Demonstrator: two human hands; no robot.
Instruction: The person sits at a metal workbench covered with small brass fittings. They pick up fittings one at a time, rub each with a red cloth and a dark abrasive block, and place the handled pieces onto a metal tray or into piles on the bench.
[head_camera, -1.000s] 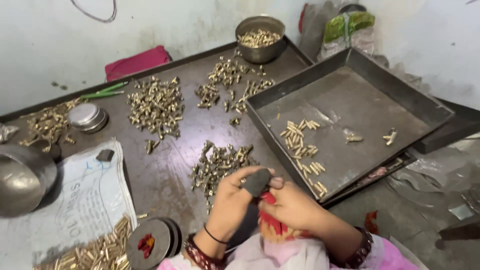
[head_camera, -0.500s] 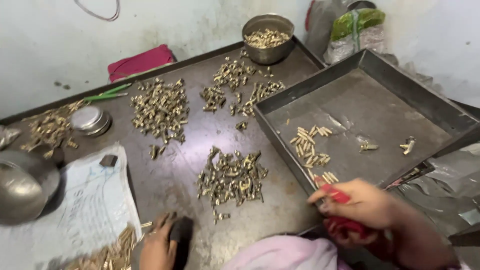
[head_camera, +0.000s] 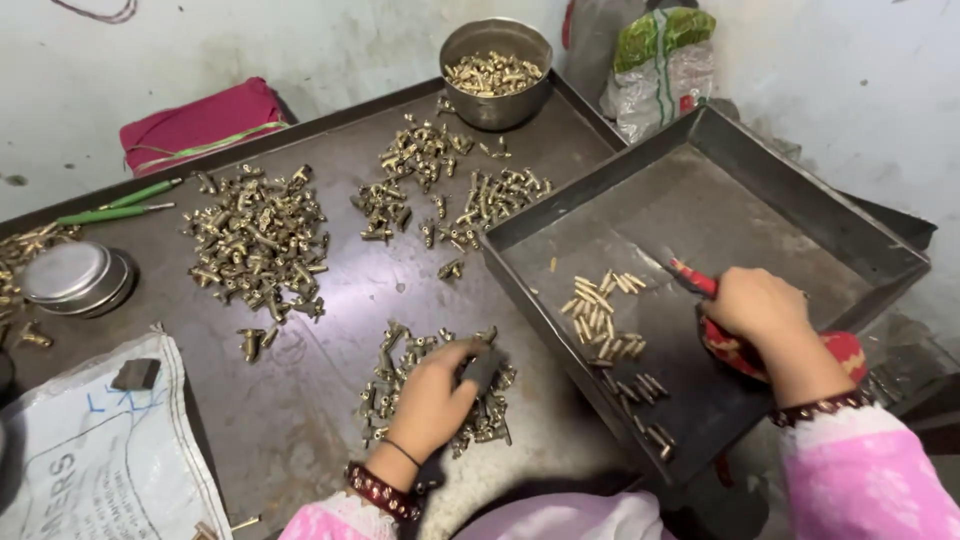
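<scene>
Two Hands, Two Piles of Brass

Two jobs run at once on this dark desk (head_camera: 330, 400). My left hand (head_camera: 435, 400) lies low and centre in the frame, on the nearest heap of small brass fittings (head_camera: 400, 385), its fingers curled round a small dark block (head_camera: 483, 368). My right hand (head_camera: 755, 305) is to the right of the frame, inside the shallow metal tray (head_camera: 800, 215), closed on a red cloth (head_camera: 745, 350) that trails under the palm towards my wrist. A cluster of short brass pins (head_camera: 600, 300) lies in the tray, just left of that hand, with darker pins (head_camera: 640, 385) strewn nearer the tray's lower rim.

To do this well, I judge the left hand should keep the block flat and pressed lightly, so the fittings do not scatter over the desk. The right should hold the cloth bunched, clear of the pins, so none get dragged along.

Further up, two more heaps of fittings (head_camera: 260, 240) spread across the middle, and a steel bowl (head_camera: 495, 75) of brass parts sits at the top centre. A round tin (head_camera: 75, 275) rests at the left edge, a printed white sack (head_camera: 90, 450) in the lower left corner.
</scene>
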